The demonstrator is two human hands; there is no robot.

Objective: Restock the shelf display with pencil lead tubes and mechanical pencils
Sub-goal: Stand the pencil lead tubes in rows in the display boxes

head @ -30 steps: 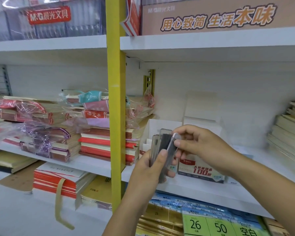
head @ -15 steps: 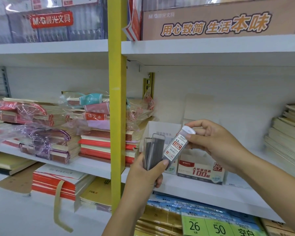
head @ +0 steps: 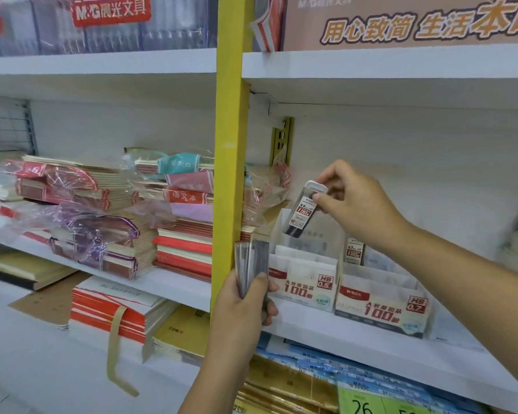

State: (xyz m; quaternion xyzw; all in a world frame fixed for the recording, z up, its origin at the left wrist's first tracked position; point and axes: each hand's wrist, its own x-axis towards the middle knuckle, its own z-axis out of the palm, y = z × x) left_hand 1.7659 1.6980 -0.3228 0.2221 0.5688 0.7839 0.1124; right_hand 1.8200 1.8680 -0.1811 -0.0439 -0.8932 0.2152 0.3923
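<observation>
The right hand pinches a single lead tube by its white-capped upper end, with the thumb on the near side and the fingers curled behind. The tube hangs tilted, cap up and to the right and dark lower end pointing down and left. It is in the air above the back of the HB 0.5 box and clear of it. Its label is red and white, but the print is too blurred to read surely.

Lower and to the left, the left hand grips a bundle of tubes upright. The thumb lies across the front and the tube tops stick up out of the fist, just beside the left edge of the HB 0.5 box.

That box and the HB 0.7 box are white cardboard displays, side by side on the white shelf. One labelled tube stands upright at the back left of the HB 0.7 box.

A yellow post rises just left of the hands. Beyond it lie stacks of notebooks, several in clear plastic wrap. A tan sign sits on the shelf above, and green price cards show on the one below
</observation>
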